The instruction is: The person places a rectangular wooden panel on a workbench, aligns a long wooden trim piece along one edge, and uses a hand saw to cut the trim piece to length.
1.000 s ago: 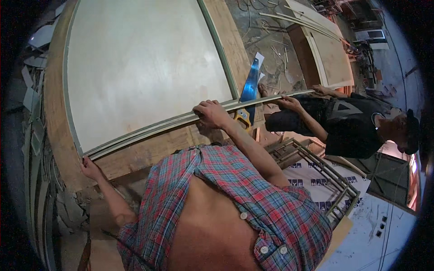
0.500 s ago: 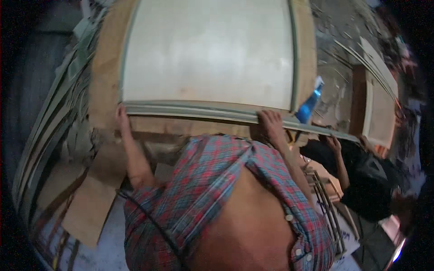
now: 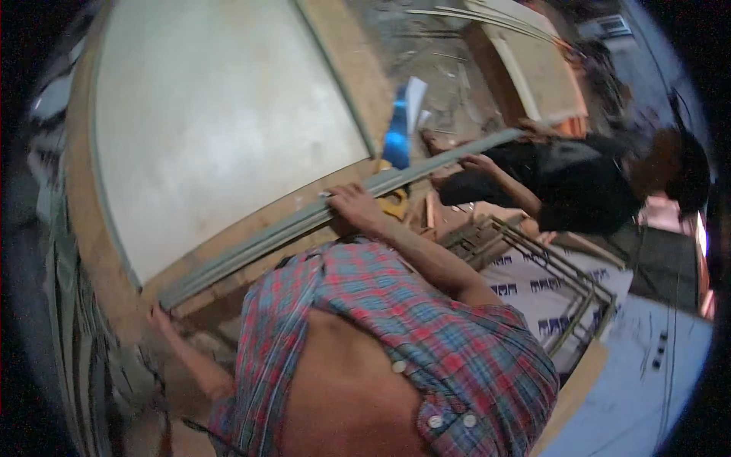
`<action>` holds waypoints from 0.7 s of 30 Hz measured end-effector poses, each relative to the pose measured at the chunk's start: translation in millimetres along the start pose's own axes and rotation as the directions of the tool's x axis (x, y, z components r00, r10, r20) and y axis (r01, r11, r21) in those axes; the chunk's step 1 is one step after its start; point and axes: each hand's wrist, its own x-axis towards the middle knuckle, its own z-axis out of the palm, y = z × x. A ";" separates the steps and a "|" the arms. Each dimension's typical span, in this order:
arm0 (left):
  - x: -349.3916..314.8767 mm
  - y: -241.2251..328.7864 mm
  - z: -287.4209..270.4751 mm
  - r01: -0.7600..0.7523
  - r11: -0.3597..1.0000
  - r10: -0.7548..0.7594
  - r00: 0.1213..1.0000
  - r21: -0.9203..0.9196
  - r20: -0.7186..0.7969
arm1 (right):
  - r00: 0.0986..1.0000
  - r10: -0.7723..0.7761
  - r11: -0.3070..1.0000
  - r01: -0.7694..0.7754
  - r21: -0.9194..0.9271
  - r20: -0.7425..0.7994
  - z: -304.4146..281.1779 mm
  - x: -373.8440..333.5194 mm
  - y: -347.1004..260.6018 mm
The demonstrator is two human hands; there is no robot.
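Note:
Long grey-green strips (image 3: pixel 259 245), bundled together, lie along the near edge of a workbench and run up to the right. At their near left end is my left hand (image 3: pixel 160 315), its fingers closed at the strip ends and somewhat blurred. Farther along, my right hand (image 3: pixel 354 206) wraps over the bundle from above. A co-worker in black (image 3: pixel 571 183) has both hands on the far right end of the strips. Beyond the bundle lies a large pale panel (image 3: pixel 221 129) with green edging. Beside my right hand stands a hand saw (image 3: pixel 397 133) with a bluish blade and yellow handle, partly behind the strips.
The wooden bench top (image 3: pixel 346 53) borders the panel. A metal frame (image 3: pixel 525 259) stands at the right near a light blue sheet (image 3: pixel 647 365). Long strips (image 3: pixel 65 266) hang or lean at the left. A brown box-like piece (image 3: pixel 525 65) sits at the far right.
My view has turned right, so the bench and strips now slant up to the right. Both my hands stay on the strips, and the co-worker shows more fully.

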 end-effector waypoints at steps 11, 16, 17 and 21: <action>-14.5 -0.6 2.4 -0.160 0.873 0.178 0.984 0.460 0.006 | 0.991 0.119 0.984 -0.108 -0.140 0.068 -5.0 -2.1 -17.6; -24.4 -3.7 6.8 -0.021 0.983 0.013 0.999 0.181 0.046 | 0.898 0.185 0.980 -0.200 -0.004 0.398 -20.8 26.8 -3.7; -29.0 -0.9 6.0 0.000 0.987 -0.009 0.998 0.158 0.062 | 0.803 0.223 0.942 -0.324 0.091 0.553 -18.9 32.3 0.3; -53.3 20.1 13.6 -0.024 0.980 -0.020 0.975 0.195 0.219 | 0.783 0.179 0.933 -0.327 0.150 0.596 -18.2 36.0 10.4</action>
